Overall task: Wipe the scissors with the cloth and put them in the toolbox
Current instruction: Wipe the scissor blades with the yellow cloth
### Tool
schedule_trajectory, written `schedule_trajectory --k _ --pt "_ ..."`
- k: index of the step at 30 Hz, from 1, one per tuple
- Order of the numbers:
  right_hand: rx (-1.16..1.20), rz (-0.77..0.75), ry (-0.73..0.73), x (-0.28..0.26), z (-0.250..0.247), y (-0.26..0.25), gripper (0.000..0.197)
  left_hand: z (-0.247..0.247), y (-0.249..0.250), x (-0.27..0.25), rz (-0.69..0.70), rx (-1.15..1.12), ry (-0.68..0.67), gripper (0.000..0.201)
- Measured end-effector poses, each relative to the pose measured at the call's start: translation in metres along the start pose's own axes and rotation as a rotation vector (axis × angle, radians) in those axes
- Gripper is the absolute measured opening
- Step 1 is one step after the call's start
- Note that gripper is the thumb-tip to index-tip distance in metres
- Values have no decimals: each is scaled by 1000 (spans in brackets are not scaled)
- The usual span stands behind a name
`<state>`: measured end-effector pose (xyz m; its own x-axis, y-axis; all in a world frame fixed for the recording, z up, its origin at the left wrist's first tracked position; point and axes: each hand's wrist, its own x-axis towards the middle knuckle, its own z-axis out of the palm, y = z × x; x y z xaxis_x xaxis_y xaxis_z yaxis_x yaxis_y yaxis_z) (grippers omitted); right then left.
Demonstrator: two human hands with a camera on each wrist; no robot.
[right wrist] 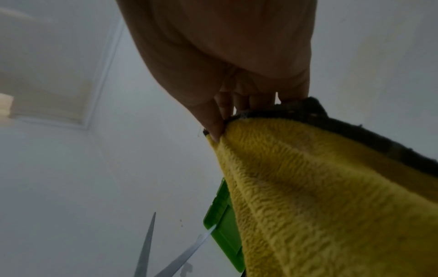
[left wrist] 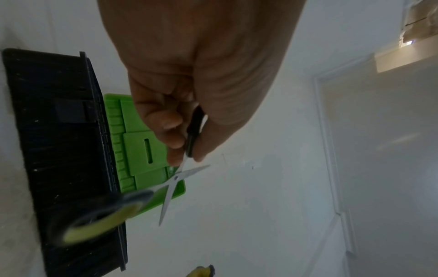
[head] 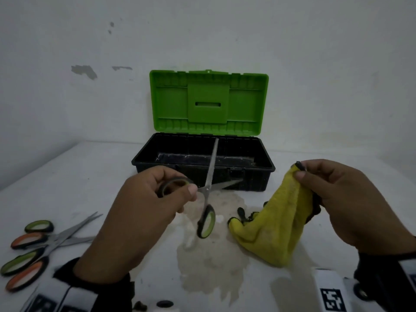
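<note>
The left hand [head: 144, 212] grips one handle of the spread scissors [head: 208, 188], blades pointing toward the toolbox [head: 269, 163], while the right hand [head: 351, 206], well apart, pinches the cloth [head: 272, 228] by a corner.

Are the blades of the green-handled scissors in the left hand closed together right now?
No: the green-handled steel scissors held by the left hand have their two blades spread wide apart in a V in the head view.
</note>
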<state>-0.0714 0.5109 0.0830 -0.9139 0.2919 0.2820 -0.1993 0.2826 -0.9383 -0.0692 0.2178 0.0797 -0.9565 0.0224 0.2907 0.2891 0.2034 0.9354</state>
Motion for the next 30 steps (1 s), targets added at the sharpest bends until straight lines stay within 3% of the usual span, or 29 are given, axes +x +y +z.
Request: schedule_trajectory --k 3,6,12,14,19,22,25,30 --pt "-129 -145 112 4 0 -1 16 6 -1 -1 -30 -165 21 11" --pt "-199 -285 105 5 7 -8 20 18 -4 -1 -93 -257 53 19" --pt "-257 -417 -267 -13 30 -21 26 39 -8 -1 -226 -442 -7 30" --pt "-306 -446 -312 -19 34 -20 26 42 -7 -2 -247 -491 -13 31" --pt "-195 -444 -218 -27 41 -18 22 51 -2 -4 -255 -575 -14 35" --pt "-152 -460 -249 -30 46 -22 19 59 0 -5 -234 -600 23 36" --pt "-179 -515 -253 -34 52 -25 19 68 2 -6 -190 -587 112 36" --pt "-271 -554 -129 -38 62 -18 14 76 3 -3 -74 -494 195 37"
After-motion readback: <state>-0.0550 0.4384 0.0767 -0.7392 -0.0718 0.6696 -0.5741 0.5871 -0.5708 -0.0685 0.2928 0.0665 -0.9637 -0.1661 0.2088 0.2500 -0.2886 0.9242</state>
